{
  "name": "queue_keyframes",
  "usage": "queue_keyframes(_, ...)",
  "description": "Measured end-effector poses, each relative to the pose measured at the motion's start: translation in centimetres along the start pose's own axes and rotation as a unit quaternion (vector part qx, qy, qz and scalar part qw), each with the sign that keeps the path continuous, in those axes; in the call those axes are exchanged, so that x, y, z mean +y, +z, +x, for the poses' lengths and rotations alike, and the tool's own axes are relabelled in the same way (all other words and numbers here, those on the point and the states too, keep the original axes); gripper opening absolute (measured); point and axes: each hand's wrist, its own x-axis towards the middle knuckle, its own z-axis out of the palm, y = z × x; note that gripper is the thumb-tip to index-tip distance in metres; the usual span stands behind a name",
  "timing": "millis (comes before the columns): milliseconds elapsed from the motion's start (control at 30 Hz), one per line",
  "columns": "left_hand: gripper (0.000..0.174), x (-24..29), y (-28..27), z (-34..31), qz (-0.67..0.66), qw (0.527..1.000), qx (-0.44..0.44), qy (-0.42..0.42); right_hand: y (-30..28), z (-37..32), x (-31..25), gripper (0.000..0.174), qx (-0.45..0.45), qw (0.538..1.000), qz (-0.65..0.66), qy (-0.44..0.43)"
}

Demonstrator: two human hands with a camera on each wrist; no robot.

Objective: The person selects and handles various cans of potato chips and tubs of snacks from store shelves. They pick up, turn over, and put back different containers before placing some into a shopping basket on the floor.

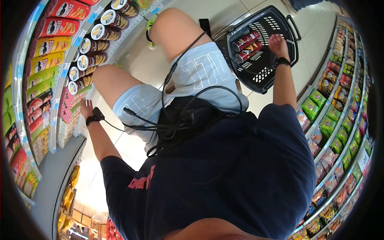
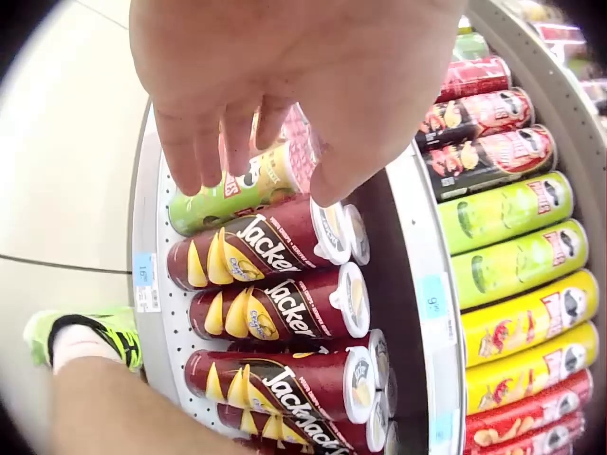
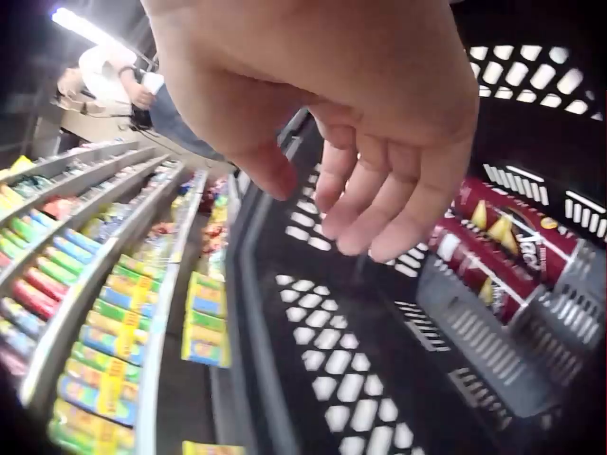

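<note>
My left hand (image 1: pixel 86 109) (image 2: pixel 294 85) is beside the lower shelf, its fingers pointing down over a green can (image 2: pixel 228 201) and holding nothing; whether they touch it I cannot tell. Dark red Jacker cans (image 2: pixel 256 248) lie in a row just below it in the left wrist view, white lids facing the shelf's inner side. Over the black basket (image 1: pixel 256 82) (image 3: pixel 275 332) hangs my right hand (image 1: pixel 279 46) (image 3: pixel 351 123), empty, with loosely bent fingers. Two dark red cans (image 1: pixel 249 51) (image 3: pixel 488 275) lie side by side in the basket.
Pringles cans in several colours (image 1: pixel 50 46) (image 2: pixel 517 261) fill the neighbouring shelf. Shelves of bagged snacks (image 1: pixel 340 108) stand across the tiled aisle. Black cables (image 1: pixel 160 127) cross my lap. Another person (image 3: pixel 128 85) appears in the right wrist view.
</note>
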Motion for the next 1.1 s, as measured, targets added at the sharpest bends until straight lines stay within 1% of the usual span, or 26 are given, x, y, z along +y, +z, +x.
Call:
queue_keyframes(33,0.059,0.1,-0.6,-1.4,-0.011,1.000,-0.009,0.007,-2.2,3.0,2.5,0.018,0.012,0.998,0.031,0.049)
queue_keyframes(67,0.055,0.5,-1.0,-3.8,-0.003,1.000,-0.026,0.016,-4.1,5.5,4.8,0.020,0.008,0.996,-0.027,0.084)
queue_keyframes(100,0.051,0.6,-1.2,-6.7,0.007,0.999,-0.040,0.024,-5.9,8.6,7.7,0.024,0.003,0.989,-0.050,0.140)
queue_keyframes(133,0.050,1.0,-1.3,-9.5,0.023,0.999,-0.034,0.027,-3.8,6.4,10.1,0.030,0.087,0.991,-0.067,0.078)
queue_keyframes(167,0.049,1.4,-1.1,-12.6,0.035,0.999,-0.023,0.029,-6.4,10.9,12.6,0.028,0.004,0.982,-0.073,0.177)
queue_keyframes(200,0.049,1.7,-0.8,-15.5,0.063,0.997,-0.014,0.036,-12.4,21.1,19.7,0.026,-0.058,0.990,-0.030,0.126)
queue_keyframes(233,0.050,1.4,-1.5,-17.5,0.085,0.996,0.003,0.042,-7.2,12.3,17.1,0.029,-0.071,0.983,-0.135,0.104)
queue_keyframes(267,0.050,1.6,-2.0,-19.6,0.087,0.995,0.013,0.040,-8.8,15.8,19.3,0.034,-0.171,0.925,-0.339,0.002)
queue_keyframes(300,0.050,1.8,-2.7,-21.6,0.087,0.995,0.025,0.039,-11.0,19.9,21.7,0.040,-0.223,0.821,-0.509,-0.134)
queue_keyframes(333,0.049,2.0,-3.2,-23.8,0.095,0.994,0.042,0.045,-9.1,18.5,21.7,0.041,-0.157,0.881,-0.446,-0.027)
queue_keyframes(367,0.048,2.4,-3.5,-25.8,0.105,0.992,0.058,0.045,-6.6,16.4,21.8,0.043,-0.073,0.944,-0.310,0.085)
queue_keyframes(433,0.045,2.9,-4.5,-28.9,0.136,0.983,0.103,0.060,-4.6,15.1,21.8,0.045,-0.028,0.954,-0.266,0.133)
queue_keyframes(533,0.043,4.4,-5.2,-32.5,0.177,0.970,0.158,0.056,-3.1,15.5,22.3,0.049,-0.030,0.946,-0.281,0.156)
queue_keyframes(633,0.041,4.9,-6.5,-33.7,0.200,0.961,0.187,0.045,-2.2,16.3,23.8,0.053,-0.036,0.941,-0.286,0.177)
queue_keyframes(700,0.039,4.7,-8.7,-34.3,0.203,0.965,0.159,0.055,-1.6,16.4,25.0,0.056,-0.047,0.938,-0.285,0.191)
queue_keyframes(767,0.039,4.3,-12.9,-34.0,0.202,0.973,0.074,0.090,-1.3,16.5,25.6,0.058,-0.054,0.937,-0.285,0.195)
queue_keyframes(833,0.041,5.1,-11.9,-34.5,0.216,0.968,0.099,0.085,-1.0,16.6,25.4,0.061,-0.046,0.940,-0.278,0.192)
queue_keyframes(933,0.043,6.9,-6.8,-36.5,0.258,0.952,0.140,0.083,-0.5,15.4,25.0,0.065,-0.024,0.949,-0.251,0.189)
queue_keyframes(1033,0.043,7.0,-6.0,-36.8,0.256,0.954,0.111,0.106,0.0,14.2,23.5,0.069,-0.004,0.962,-0.212,0.172)
queue_keyframes(1100,0.042,6.8,-5.4,-36.0,0.245,0.959,0.096,0.110,0.0,13.4,22.5,0.071,0.017,0.976,-0.161,0.145)
